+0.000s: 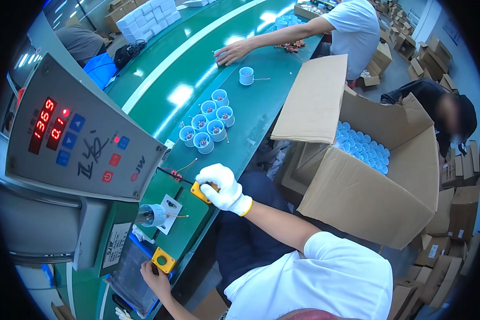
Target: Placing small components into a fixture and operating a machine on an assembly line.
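Observation:
My right hand (221, 188), in a white knitted glove, lies over a yellow push-button box (201, 193), fingers curled on its top and hiding the button. Bare, my left hand (156, 278) grips the near side of a second yellow push-button box (164, 260), whose green button shows. Between and beyond the two boxes, a light-blue plastic cup (156, 215) with a thin wire sits sideways under the head of a grey machine (85, 144), against a white metal plate (169, 214).
Several light-blue cups (202, 121) with wired parts inside stand on the green bench (250, 128); a lone cup (246, 76) is farther along. A co-worker's hand (232, 52) reaches across the conveyor (181, 64). An open cardboard box (368, 197) of cups stands at right.

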Action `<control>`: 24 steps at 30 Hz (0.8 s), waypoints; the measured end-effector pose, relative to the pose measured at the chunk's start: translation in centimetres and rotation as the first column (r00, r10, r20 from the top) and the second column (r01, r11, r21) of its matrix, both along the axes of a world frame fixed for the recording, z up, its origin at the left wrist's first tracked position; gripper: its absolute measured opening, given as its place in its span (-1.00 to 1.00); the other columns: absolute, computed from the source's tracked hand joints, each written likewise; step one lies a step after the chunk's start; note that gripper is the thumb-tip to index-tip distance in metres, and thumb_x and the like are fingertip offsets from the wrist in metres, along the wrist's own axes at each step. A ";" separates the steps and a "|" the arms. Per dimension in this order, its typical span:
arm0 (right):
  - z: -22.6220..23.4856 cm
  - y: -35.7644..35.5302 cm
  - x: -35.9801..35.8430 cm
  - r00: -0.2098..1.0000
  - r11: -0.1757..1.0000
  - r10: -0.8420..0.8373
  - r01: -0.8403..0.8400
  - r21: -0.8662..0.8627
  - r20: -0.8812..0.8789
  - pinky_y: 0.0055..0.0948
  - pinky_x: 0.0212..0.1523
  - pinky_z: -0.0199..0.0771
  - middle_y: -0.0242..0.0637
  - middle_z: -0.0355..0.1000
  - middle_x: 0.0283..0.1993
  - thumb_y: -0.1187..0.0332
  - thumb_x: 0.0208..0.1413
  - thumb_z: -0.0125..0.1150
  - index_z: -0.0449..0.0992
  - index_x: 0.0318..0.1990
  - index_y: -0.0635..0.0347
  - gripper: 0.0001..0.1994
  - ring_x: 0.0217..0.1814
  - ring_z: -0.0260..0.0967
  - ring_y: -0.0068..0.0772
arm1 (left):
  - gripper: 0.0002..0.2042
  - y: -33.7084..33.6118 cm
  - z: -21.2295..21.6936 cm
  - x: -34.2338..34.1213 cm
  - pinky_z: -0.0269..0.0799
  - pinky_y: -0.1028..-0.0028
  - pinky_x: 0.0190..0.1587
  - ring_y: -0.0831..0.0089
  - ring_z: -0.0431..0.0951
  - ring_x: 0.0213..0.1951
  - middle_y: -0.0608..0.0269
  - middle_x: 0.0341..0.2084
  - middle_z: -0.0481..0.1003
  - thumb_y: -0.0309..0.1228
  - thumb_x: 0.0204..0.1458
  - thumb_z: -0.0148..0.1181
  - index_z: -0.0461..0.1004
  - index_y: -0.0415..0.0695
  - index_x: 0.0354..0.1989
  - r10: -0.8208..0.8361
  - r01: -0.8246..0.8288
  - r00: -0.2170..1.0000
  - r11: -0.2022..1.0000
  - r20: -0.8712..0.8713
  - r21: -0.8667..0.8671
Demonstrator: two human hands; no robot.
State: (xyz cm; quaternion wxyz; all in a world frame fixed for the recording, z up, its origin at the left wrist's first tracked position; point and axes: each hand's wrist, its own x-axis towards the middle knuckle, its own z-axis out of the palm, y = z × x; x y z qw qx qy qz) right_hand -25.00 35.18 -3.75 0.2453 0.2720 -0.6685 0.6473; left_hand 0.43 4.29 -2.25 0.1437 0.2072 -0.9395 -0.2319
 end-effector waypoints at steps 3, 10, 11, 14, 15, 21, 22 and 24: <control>0.7 0.3 -0.1 1.000 1.000 -0.008 0.008 0.019 -0.009 -0.20 -0.12 0.52 -0.14 0.56 -0.19 0.50 -0.02 0.31 0.60 -0.19 0.22 -0.80 -0.16 0.51 -0.09 | -0.87 0.2 -0.1 -0.3 0.37 0.42 -0.19 0.24 0.45 -0.23 0.10 -0.22 0.41 -0.65 0.12 0.21 0.47 -0.37 -0.17 0.029 -0.029 0.999 1.000 0.017 0.008; 9.2 -2.9 3.4 0.992 0.993 0.097 -0.091 0.073 -0.084 -0.11 -0.21 0.51 -0.07 0.48 -0.33 0.36 -0.14 0.47 0.57 -0.08 0.24 -0.60 -0.26 0.50 0.05 | -0.87 0.2 -0.4 0.5 0.38 0.43 -0.16 0.22 0.46 -0.23 0.10 -0.21 0.41 -0.65 0.12 0.21 0.47 -0.38 -0.18 0.034 -0.034 0.999 0.999 -0.021 0.008; 9.9 -4.7 3.8 0.992 0.994 0.093 -0.087 0.073 -0.079 -0.11 -0.21 0.51 -0.07 0.48 -0.33 0.36 -0.14 0.47 0.57 -0.08 0.24 -0.60 -0.26 0.50 0.05 | -0.87 0.2 -0.2 0.6 0.38 0.43 -0.16 0.22 0.46 -0.23 0.10 -0.21 0.41 -0.65 0.12 0.21 0.47 -0.38 -0.18 0.030 -0.030 0.999 1.000 -0.017 0.008; 11.1 -7.3 4.0 0.968 0.967 0.232 -0.241 0.084 0.100 -0.10 -0.24 0.51 -0.08 0.48 -0.34 0.34 -0.17 0.51 0.55 -0.01 0.25 -0.50 -0.26 0.51 0.06 | -0.88 0.2 0.0 0.5 0.40 0.31 -0.11 0.11 0.47 -0.16 0.07 -0.19 0.44 -0.63 0.07 0.20 0.47 -0.32 -0.22 0.044 -0.043 0.998 0.999 -0.038 0.028; 11.2 -7.4 3.8 0.965 0.963 0.252 -0.257 0.079 0.072 -0.12 -0.24 0.51 -0.08 0.49 -0.31 0.35 -0.19 0.51 0.53 0.02 0.25 -0.47 -0.26 0.52 0.04 | -0.88 0.0 0.1 0.6 0.40 0.31 -0.11 0.11 0.47 -0.16 0.07 -0.19 0.44 -0.63 0.07 0.20 0.47 -0.32 -0.22 0.058 -0.057 0.998 0.998 -0.024 0.018; 9.8 -4.0 -1.0 0.945 0.944 -0.207 0.125 -0.306 -0.253 -0.22 -0.21 0.58 -0.17 0.56 -0.25 0.49 -0.07 0.51 0.46 -0.12 0.19 -0.63 -0.34 0.56 -0.27 | -0.91 -0.2 -0.3 -0.3 0.38 0.30 -0.16 0.10 0.48 -0.19 0.04 -0.22 0.48 -0.63 0.07 0.20 0.48 -0.32 -0.25 0.043 -0.043 0.999 0.998 0.013 0.044; 9.9 -2.9 -2.1 0.974 0.915 -0.223 0.191 -0.356 -0.050 -0.26 -0.22 0.59 -0.18 0.55 -0.22 0.53 0.03 0.48 0.46 -0.21 0.16 -0.73 -0.31 0.55 -0.33 | -0.91 -0.1 -0.1 -0.5 0.38 0.30 -0.16 0.09 0.48 -0.19 0.04 -0.22 0.48 -0.63 0.07 0.20 0.48 -0.33 -0.25 0.044 -0.044 0.999 0.998 0.008 0.043; 12.3 -0.2 -8.8 0.959 0.952 -0.283 0.279 -0.128 -0.011 -0.30 -0.23 0.56 -0.14 0.56 -0.28 0.32 0.18 0.39 0.56 -0.21 0.18 -0.83 -0.31 0.55 -0.22 | -0.91 0.0 0.1 -0.4 0.38 0.29 -0.15 0.09 0.48 -0.18 0.04 -0.23 0.48 -0.63 0.07 0.20 0.48 -0.33 -0.26 0.029 -0.029 1.000 0.999 0.007 0.037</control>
